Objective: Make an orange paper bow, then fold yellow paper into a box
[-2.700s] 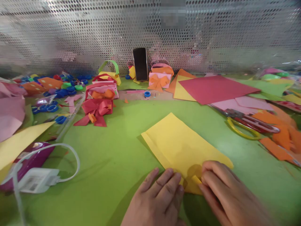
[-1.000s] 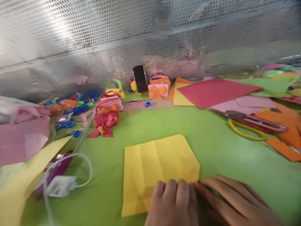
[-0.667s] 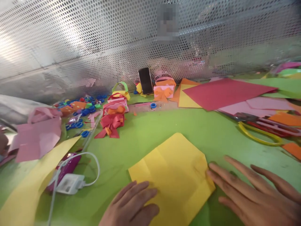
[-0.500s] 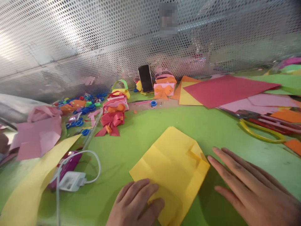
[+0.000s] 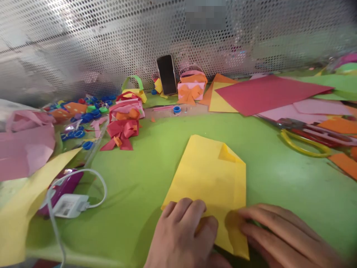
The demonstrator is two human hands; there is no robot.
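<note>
A folded yellow paper [image 5: 208,176] lies on the green table [image 5: 134,175] in front of me, with a small folded corner at its far right. My left hand [image 5: 185,236] rests with fingers flat on the paper's near left edge. My right hand [image 5: 281,240] lies at the near right corner, its fingertips pressing a small flap of the paper down. Both hands are open, fingers stretched.
A phone [image 5: 166,75] leans on the perforated metal wall, next to small paper baskets [image 5: 191,89]. Red and pink paper sheets [image 5: 267,93] and scissors [image 5: 309,136] lie right. Bottle caps [image 5: 83,111], pink paper and a white charger [image 5: 69,204] lie left.
The yellow paper has been turned so its folded corner points away from me. Both hands have come together onto its near edge; the right hand moved in from the side.
</note>
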